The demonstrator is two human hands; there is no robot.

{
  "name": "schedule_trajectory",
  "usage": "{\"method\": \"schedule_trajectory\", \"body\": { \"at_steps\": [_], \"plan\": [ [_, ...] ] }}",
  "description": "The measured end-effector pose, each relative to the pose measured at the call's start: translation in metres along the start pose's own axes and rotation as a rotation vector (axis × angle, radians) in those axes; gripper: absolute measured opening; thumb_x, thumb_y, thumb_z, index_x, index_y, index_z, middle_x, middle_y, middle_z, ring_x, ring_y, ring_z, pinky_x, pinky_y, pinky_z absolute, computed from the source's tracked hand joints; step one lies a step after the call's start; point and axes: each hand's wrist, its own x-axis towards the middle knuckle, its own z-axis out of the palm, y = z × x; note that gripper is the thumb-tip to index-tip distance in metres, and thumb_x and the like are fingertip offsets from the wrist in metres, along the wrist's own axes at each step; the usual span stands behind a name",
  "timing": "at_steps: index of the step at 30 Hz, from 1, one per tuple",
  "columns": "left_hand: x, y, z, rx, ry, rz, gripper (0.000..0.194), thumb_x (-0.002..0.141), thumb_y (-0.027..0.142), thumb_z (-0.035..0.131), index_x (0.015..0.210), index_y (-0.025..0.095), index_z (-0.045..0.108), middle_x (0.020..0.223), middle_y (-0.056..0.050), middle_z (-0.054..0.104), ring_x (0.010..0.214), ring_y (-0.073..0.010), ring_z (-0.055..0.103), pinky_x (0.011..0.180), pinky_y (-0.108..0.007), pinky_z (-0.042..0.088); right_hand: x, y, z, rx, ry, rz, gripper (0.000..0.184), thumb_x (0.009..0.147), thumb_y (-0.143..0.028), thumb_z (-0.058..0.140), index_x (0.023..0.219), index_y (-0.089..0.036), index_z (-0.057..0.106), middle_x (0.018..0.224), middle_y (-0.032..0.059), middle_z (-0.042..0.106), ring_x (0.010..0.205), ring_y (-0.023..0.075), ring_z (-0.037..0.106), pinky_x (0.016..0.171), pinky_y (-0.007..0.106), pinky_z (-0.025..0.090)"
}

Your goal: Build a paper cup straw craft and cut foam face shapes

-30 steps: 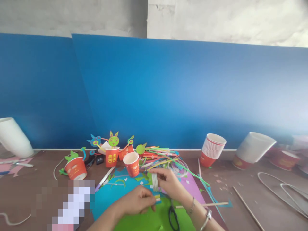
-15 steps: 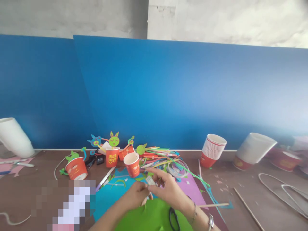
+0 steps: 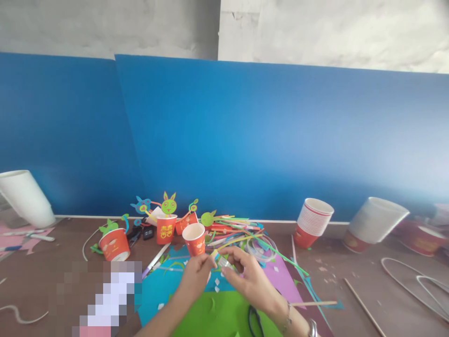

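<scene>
Over the coloured paper, my left hand (image 3: 193, 277) is closed, thumb and fingers pinching the yellow-and-blue end of a small clear tube (image 3: 223, 262). My right hand (image 3: 250, 277) curls around the tube's clear part from the other side. What the tube is cannot be made out. Beneath my hands lie a green sheet (image 3: 206, 312) and a blue sheet (image 3: 159, 288), with small white scraps (image 3: 217, 282) on them. Just beyond my left fingers stands a red paper cup (image 3: 195, 241). Black scissor handles (image 3: 255, 320) show under my right wrist.
Decorated cups (image 3: 166, 230) with paper animal figures stand at the back left. Beside them lies a pile of coloured straws (image 3: 238, 230). A stack of paper cups (image 3: 313, 222), a wooden stick (image 3: 363, 304) and a white cable (image 3: 396, 285) are on the right. A blue partition (image 3: 245, 140) rises behind.
My fingers have shifted on the tube, and its yellow-and-blue end now shows between both hands. My right index finger has bent inward. White scraps are now visible below. The view has shifted slightly.
</scene>
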Motion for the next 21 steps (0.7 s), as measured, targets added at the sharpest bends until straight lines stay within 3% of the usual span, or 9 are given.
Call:
{"method": "schedule_trajectory", "body": {
  "at_steps": [8,14,18,21],
  "plan": [
    [0.002,0.000,0.000,-0.077,-0.042,-0.040,0.053,0.070,0.070,0.045,0.066,0.018,0.054,0.034,0.009,0.037,0.034,-0.0084,0.030,0.041,-0.022,0.023,0.002,0.005,-0.002,0.021,0.015,0.021,0.023,0.079,-0.021,0.054,0.101,-0.018,0.058,0.066,-0.0057,0.037,0.060,0.0112,0.034,0.055,0.023,0.029],
    [0.002,-0.005,0.004,-0.277,-0.060,-0.073,0.044,0.068,0.064,0.055,0.066,0.020,0.047,0.037,0.011,0.035,0.035,-0.0064,0.029,0.039,-0.019,0.019,0.004,0.012,-0.002,-0.001,0.007,0.032,0.024,0.077,-0.018,0.054,0.101,-0.018,0.058,0.068,-0.0051,0.040,0.061,0.0113,0.036,0.056,0.023,0.031],
    [-0.002,0.004,0.004,-0.377,-0.016,-0.190,0.039,0.065,0.056,0.062,0.067,0.021,0.047,0.043,0.011,0.034,0.038,-0.0057,0.033,0.039,-0.017,0.017,0.005,0.013,-0.003,-0.032,-0.002,0.032,0.025,0.077,-0.017,0.053,0.101,-0.019,0.058,0.067,-0.0057,0.039,0.060,0.0112,0.036,0.056,0.024,0.030],
    [-0.003,0.008,0.004,-0.392,-0.028,-0.179,0.041,0.063,0.059,0.064,0.067,0.021,0.047,0.042,0.012,0.034,0.037,-0.0054,0.032,0.038,-0.017,0.017,0.006,0.013,-0.004,-0.046,-0.006,0.032,0.026,0.076,-0.018,0.053,0.102,-0.019,0.058,0.066,-0.0060,0.038,0.060,0.0113,0.036,0.056,0.024,0.030]
  ]
}}
